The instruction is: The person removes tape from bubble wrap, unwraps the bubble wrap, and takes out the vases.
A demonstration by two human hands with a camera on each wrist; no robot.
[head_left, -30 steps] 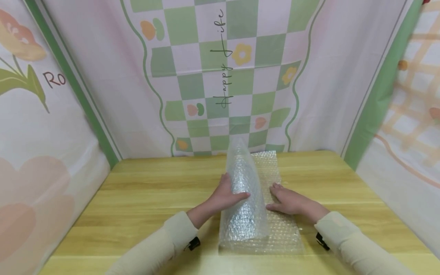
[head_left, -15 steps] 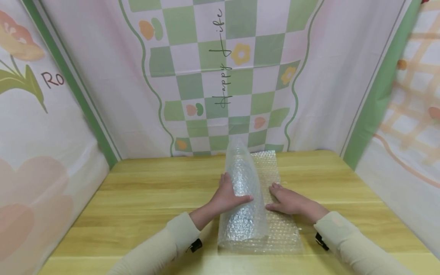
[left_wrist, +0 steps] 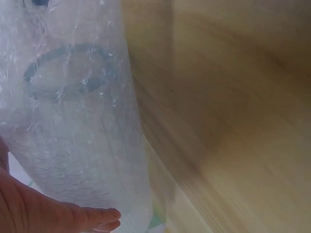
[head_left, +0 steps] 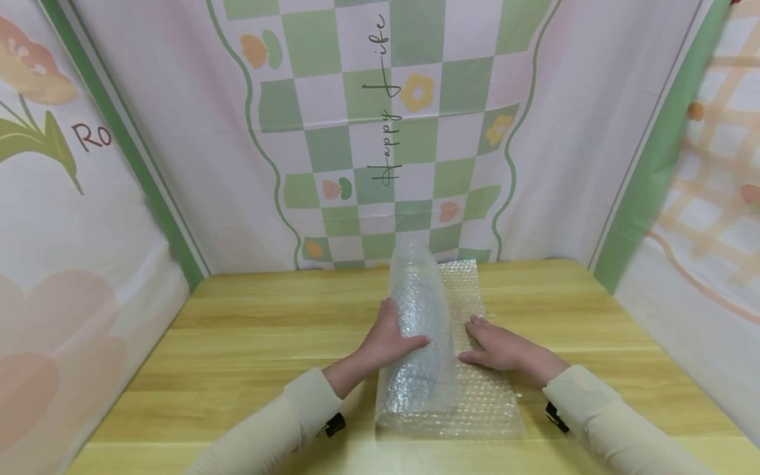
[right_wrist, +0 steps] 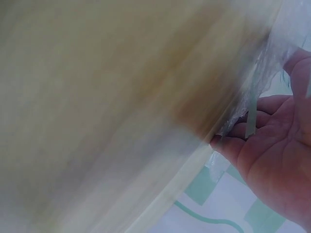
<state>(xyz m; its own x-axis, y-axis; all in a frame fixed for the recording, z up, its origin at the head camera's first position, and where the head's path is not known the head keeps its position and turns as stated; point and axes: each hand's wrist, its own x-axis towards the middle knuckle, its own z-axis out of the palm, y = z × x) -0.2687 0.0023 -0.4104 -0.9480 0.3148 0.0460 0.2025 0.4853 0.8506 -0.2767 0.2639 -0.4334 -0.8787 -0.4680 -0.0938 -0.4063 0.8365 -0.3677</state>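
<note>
A bundle of clear bubble wrap (head_left: 418, 386) stands lengthwise in the middle of the table, folded over something inside. Through its layers a blue-grey ring (left_wrist: 63, 91) shows in the left wrist view; the rest of the wrapped thing is hidden. My left hand (head_left: 387, 340) holds the bundle from the left, thumb across its top and fingers along its far left side. To the right, a flat stretch of the wrap lies on the table. My right hand (head_left: 500, 347) rests on that stretch with its fingers extended, palm down.
The wooden table (head_left: 267, 316) reaches back to a wall cloth (head_left: 415, 142) with green and white checks. Printed cloths hang at both sides. The far end of the wrap comes close to the table's back edge.
The upper end of the folded wrap has gone from pointed to rounder. My left thumb shifted slightly right, then back. My right hand has stayed in place.
</note>
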